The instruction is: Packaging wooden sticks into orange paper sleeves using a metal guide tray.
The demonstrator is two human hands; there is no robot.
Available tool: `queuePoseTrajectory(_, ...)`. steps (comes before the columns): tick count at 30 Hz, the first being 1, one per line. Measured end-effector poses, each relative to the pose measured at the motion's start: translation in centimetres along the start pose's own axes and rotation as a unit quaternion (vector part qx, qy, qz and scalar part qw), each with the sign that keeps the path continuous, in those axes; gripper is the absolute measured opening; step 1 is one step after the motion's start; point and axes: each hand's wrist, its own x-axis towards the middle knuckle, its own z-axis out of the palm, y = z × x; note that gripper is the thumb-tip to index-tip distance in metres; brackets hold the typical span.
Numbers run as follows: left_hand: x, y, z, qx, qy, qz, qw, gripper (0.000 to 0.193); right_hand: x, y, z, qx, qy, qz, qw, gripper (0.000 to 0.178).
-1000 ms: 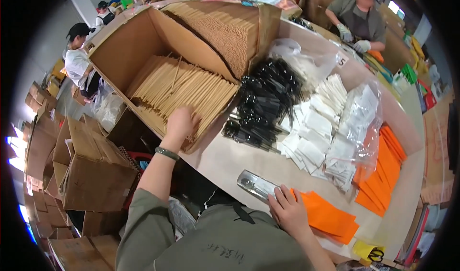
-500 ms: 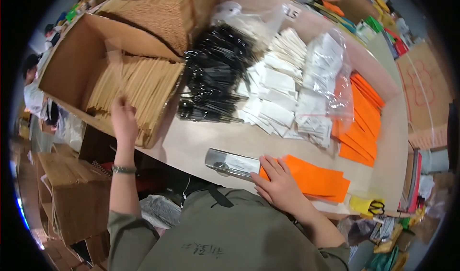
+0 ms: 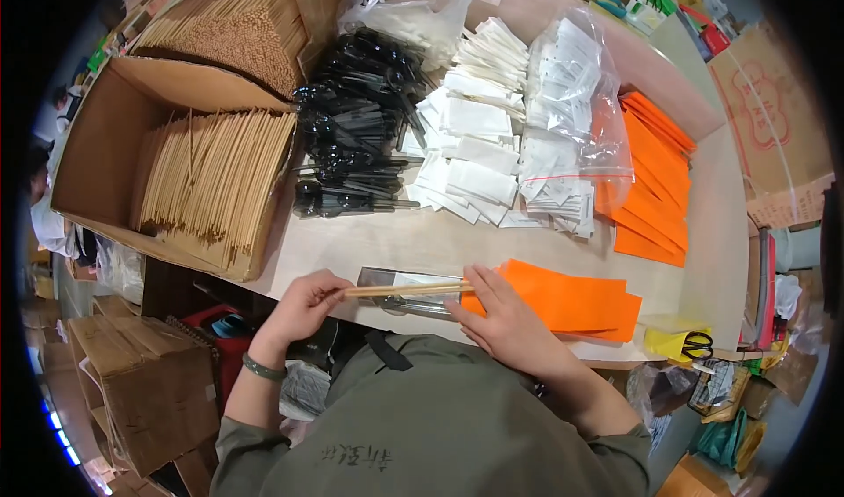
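Observation:
My left hand (image 3: 306, 308) is closed on one end of a pair of wooden chopsticks (image 3: 400, 290), held level from left to right. They pass over a black spoon (image 3: 397, 304) and a white packet (image 3: 420, 278), both in clear film, on the table. The far ends of the chopsticks reach the fingers of my right hand (image 3: 510, 326). That hand lies open, fingers stretched out, over the left end of several stacked orange paper sleeves (image 3: 571, 299). Its fingers partly hide the sleeves' left edge and the chopstick tips.
A cardboard box of chopsticks (image 3: 101, 159) stands at the left, another bundle (image 3: 233, 36) behind it. Black wrapped spoons (image 3: 360, 123), white packets (image 3: 479, 137), a plastic bag of packets (image 3: 576, 101) and more orange sleeves (image 3: 655, 189) line the back. Scissors (image 3: 697, 346) lie at the right edge.
My left hand has come from the chopstick box to the table's front edge, bringing the chopsticks level beside my right hand. My right hand stays on the orange sleeves.

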Motion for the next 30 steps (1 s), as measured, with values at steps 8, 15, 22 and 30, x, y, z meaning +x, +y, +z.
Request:
queuePoseTrajectory(8,3.3,2.1,5.6,0.169,0.057,0.067,0.982,0.018,1.3,-0.3,0.9,-0.041,-0.012,-0.013,0.999,0.042)
queuePoseTrajectory(15,5.7,2.8,8.1,0.307,0.261,0.062,0.913,0.051,2.2,-1.2,0.5,-0.004,0.021,0.073,0.997,0.039)
queuePoseTrajectory(22,5.9,4.1,11.3,0.116,0.148,0.035,0.982,0.038,2.1,0.2,1.5,0.012,0.031,0.056,0.998,0.039)
queuePoseTrajectory(30,4.2,7.1,8.2,0.264,0.109,0.179,0.942,0.077,1.8,0.1,-1.0,-0.007,0.020,0.057,0.998,0.048)
